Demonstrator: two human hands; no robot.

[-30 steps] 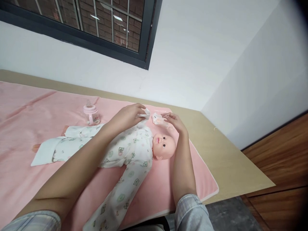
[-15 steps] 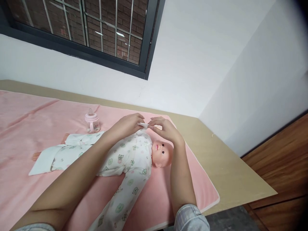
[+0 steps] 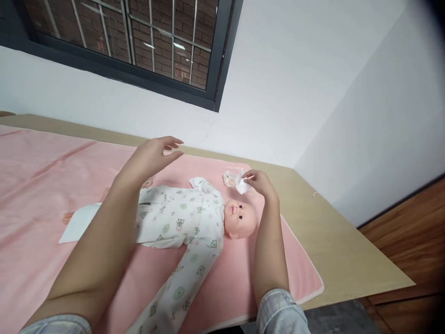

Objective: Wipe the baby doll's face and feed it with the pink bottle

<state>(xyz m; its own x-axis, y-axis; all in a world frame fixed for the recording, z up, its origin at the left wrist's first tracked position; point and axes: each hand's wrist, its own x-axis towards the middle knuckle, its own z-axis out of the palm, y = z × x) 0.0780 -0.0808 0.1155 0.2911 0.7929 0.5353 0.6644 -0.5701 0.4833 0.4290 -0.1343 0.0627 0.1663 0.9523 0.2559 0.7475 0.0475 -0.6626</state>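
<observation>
A baby doll (image 3: 240, 220) lies on its back, its head toward the right, dressed in white clothes (image 3: 177, 215) with a green bear print. My right hand (image 3: 261, 183), just beyond the doll's head, pinches a crumpled white tissue (image 3: 241, 183). Against the tissue lies a small clear plastic packet (image 3: 228, 179) with a printed picture. My left hand (image 3: 153, 155) is raised above the doll's legs, fingers stretched out and holding nothing. Most of the baby bottle (image 3: 148, 182) is hidden behind my left wrist.
A pink blanket (image 3: 45, 185) with a pale border covers much of the wooden tabletop (image 3: 313, 232). Along the back rises a white wall (image 3: 267, 93) with a dark-framed, barred window (image 3: 167, 41). A wooden cabinet (image 3: 410, 232) stands at the right.
My hands have parted: the left moved left and up, leaving the white tissue. The right shifted right with the tissue, beside the packet. The doll's far sleeve now shows.
</observation>
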